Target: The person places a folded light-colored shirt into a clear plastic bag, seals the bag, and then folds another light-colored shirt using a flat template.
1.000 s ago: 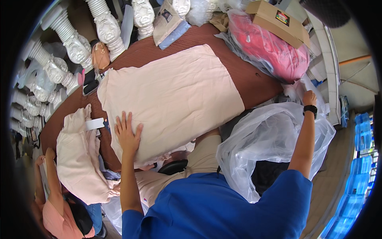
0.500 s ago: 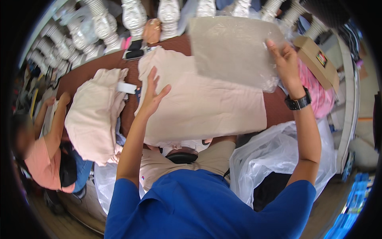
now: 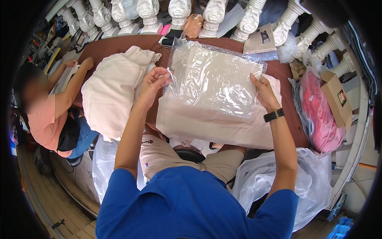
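Note:
A clear plastic bag (image 3: 215, 77) is stretched between my hands, with a flat greyish-beige sheet showing through it; whether the sheet lies inside or behind the plastic I cannot tell. My left hand (image 3: 155, 79) pinches the bag's left edge between thumb and fingers. At the right edge, my right hand (image 3: 264, 91) grips it, thumb on top; a black watch is on that wrist. Beneath the bag a pale pink garment (image 3: 215, 126) lies spread flat, partly covered. A heap of similar pale pink cloth (image 3: 109, 91) sits to the left of it, close to my left forearm.
The table has a brown cover (image 3: 105, 47). White ornate columns (image 3: 179, 14) line its far side. A folded beige packet (image 3: 260, 38), a pink bagged bundle (image 3: 316, 107) and a cardboard box (image 3: 336, 99) stand to the right. Another person (image 3: 53, 115) works at far left.
The bag has come left and nearer, from my raised right hand to between both hands. My left hand, open before, now pinches its left edge. My view has shifted.

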The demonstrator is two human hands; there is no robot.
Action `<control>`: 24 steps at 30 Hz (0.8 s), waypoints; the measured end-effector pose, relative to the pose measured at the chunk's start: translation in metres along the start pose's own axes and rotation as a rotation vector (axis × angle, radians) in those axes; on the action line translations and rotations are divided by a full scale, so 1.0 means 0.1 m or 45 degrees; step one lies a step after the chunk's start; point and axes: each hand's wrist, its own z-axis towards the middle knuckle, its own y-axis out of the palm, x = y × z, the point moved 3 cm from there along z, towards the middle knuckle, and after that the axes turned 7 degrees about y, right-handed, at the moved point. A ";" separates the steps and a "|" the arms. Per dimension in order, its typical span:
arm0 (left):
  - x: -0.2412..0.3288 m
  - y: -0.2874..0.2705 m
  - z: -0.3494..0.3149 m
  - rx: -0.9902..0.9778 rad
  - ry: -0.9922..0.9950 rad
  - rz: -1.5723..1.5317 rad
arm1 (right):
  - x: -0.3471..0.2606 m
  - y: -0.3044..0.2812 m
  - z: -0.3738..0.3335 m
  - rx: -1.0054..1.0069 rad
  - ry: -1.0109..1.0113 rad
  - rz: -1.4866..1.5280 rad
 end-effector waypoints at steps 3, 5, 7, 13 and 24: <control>-0.03 0.00 -0.04 -0.124 -0.206 0.269 | 0.13 -0.07 -0.01 -0.046 0.111 0.018; -0.07 0.01 -0.10 -0.207 -0.296 0.319 | 0.22 -0.06 -0.05 -0.088 0.185 0.021; -0.10 0.04 -0.19 -0.290 -0.343 0.247 | 0.28 0.02 -0.14 -0.134 0.261 0.021; -0.73 -0.03 0.04 -0.197 -0.119 0.319 | 0.80 -0.18 0.02 0.147 0.301 -0.656; -0.67 0.13 -0.01 -0.222 0.244 0.808 | 1.07 1.96 0.66 -0.142 -0.582 -1.091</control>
